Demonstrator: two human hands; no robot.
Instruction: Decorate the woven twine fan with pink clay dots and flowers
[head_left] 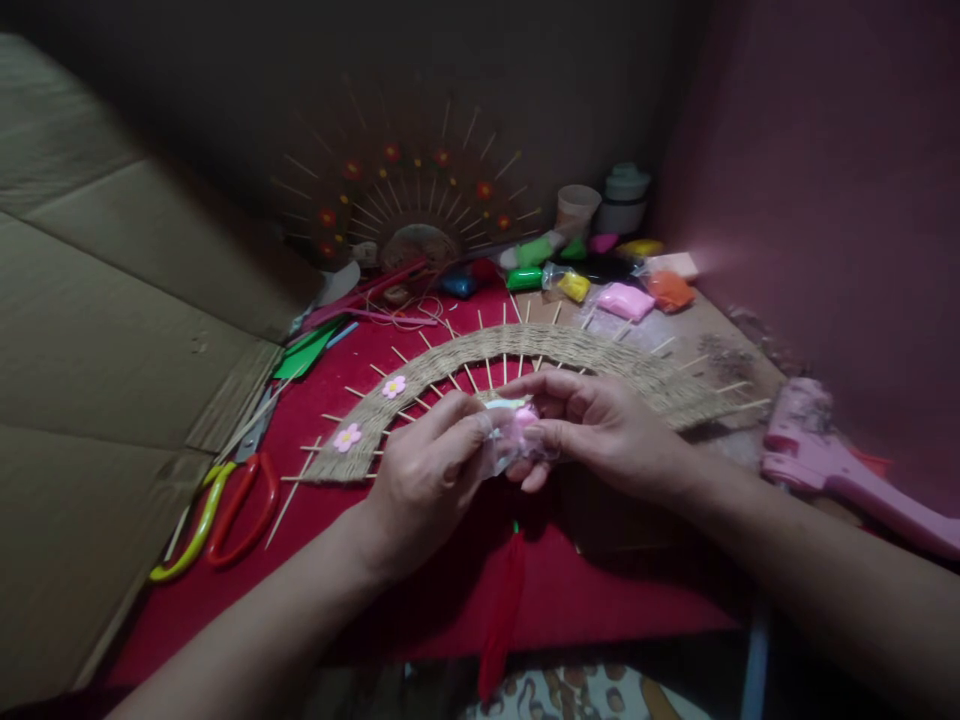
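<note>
Both hands meet over the middle of a red-covered table. My left hand (431, 480) pinches one side of a clear plastic wrapper (496, 448). On its other side my right hand (592, 425) is closed on the same wrapper, where a small pink lump (525, 422) shows between the fingers. Behind the hands arches a woven fan-shaped band (465, 350) with thin sticks poking out. Two pink flowers with yellow centres, one higher (394, 386) and one lower (347, 438), lie on its left part. A red tassel (504, 610) hangs below the hands.
Red-and-yellow scissors (244, 510) lie at left beside a cardboard wall (135, 350). A pink glue gun (840, 465) is at right. Pink (626, 301) and orange (671, 291) clay packets, a cup (577, 209) and a flower-decorated fan (416, 165) stand farther back.
</note>
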